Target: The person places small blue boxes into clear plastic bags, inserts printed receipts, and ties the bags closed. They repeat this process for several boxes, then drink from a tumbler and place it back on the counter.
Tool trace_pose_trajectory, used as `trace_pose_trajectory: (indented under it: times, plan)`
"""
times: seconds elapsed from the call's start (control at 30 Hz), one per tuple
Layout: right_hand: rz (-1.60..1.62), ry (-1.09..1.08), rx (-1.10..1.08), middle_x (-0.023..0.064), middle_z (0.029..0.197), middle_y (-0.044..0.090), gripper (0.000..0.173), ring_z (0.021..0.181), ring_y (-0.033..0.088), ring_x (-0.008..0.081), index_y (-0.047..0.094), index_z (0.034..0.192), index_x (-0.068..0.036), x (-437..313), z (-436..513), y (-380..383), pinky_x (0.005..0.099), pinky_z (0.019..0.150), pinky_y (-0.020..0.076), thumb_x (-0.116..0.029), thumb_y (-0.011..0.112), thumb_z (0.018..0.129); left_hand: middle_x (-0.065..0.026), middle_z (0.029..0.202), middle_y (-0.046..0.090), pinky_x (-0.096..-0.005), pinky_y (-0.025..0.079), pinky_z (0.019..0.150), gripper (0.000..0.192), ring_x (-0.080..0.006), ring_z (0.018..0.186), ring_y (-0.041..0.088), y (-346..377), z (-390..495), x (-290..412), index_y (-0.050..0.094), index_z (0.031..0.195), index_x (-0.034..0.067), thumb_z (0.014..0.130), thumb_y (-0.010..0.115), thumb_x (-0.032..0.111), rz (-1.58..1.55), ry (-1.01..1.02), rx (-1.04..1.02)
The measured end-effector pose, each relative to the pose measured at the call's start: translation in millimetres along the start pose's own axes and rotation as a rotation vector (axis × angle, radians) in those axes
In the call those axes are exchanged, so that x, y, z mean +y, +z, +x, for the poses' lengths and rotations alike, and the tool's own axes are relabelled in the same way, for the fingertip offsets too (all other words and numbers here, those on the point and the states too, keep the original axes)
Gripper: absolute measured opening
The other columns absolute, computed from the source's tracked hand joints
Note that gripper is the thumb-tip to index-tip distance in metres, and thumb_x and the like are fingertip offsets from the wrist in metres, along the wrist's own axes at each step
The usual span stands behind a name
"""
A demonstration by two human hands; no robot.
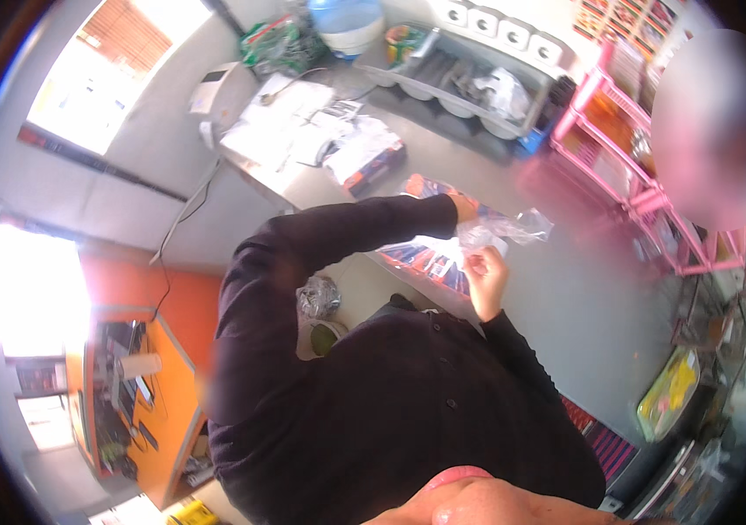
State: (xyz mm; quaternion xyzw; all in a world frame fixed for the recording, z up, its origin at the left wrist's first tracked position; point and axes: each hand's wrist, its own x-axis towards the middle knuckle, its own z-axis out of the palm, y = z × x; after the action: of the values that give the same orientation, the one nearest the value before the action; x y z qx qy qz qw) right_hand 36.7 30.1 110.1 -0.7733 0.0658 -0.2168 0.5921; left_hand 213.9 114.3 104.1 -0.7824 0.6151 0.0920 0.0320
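Clear plastic wrap (522, 226) lies bunched between my two hands over a grey tabletop (556, 289). My right hand (487, 279) pinches its near side between thumb and fingers. Just beyond, my left hand (466, 207) reaches in from the left and touches the plastic; its fingers are mostly hidden. Below both hands, at the table's near edge, rests a blue and orange printed package (429, 266) with a shiny plastic surface. A similar printed piece (420, 186) shows behind my left forearm.
Papers lie on a printed box (370, 161) at the far left, near a small white machine (222, 92). A grey divided bin (458, 79) stands at the back. To the right are a pink rack (609, 131) and a tray with yellow items (668, 394). A blurred patch covers the upper right.
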Motion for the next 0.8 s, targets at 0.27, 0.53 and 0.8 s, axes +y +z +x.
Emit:
trace_pose_trajectory:
  times: [0.27,0.53,0.8]
  plan:
    - [-0.157,-0.157,0.078,0.0091,0.080,0.058,0.038,0.071,0.056,0.0203,0.063,0.108,-0.007,-25.9,-0.1,12.4,0.0313,0.062,0.0453,0.002,0.066,0.071,-0.0182,0.077,0.064,-0.0348,0.052,0.061,0.037,-0.0242,0.066,0.065,-31.6,-14.3,-10.6,0.063,0.088,-0.002,0.060,0.077,0.018,-0.775,-0.179,0.048]
    - [-0.317,-0.071,0.046,0.0056,0.076,0.058,0.030,0.065,0.057,0.0198,0.065,0.104,-0.012,-27.7,14.3,32.0,0.0298,0.059,0.0455,-0.008,0.066,0.075,-0.0136,0.086,0.064,-0.0249,0.052,0.054,0.050,-0.0141,0.064,0.063,-24.8,-13.6,-12.7,0.061,0.096,-0.003,0.059,0.080,0.025,-1.077,-0.539,-0.091]
    - [-0.129,0.042,0.076,0.0046,0.074,0.060,0.012,0.059,0.054,0.0142,0.065,0.092,-0.005,-30.1,15.9,37.1,0.0254,0.054,0.0421,-0.008,0.063,0.081,-0.0071,0.098,0.062,-0.0253,0.049,0.074,0.048,-0.0124,0.089,0.058,36.4,-17.3,-30.5,0.059,0.103,0.001,0.071,0.077,0.031,-1.401,-0.378,-0.221]
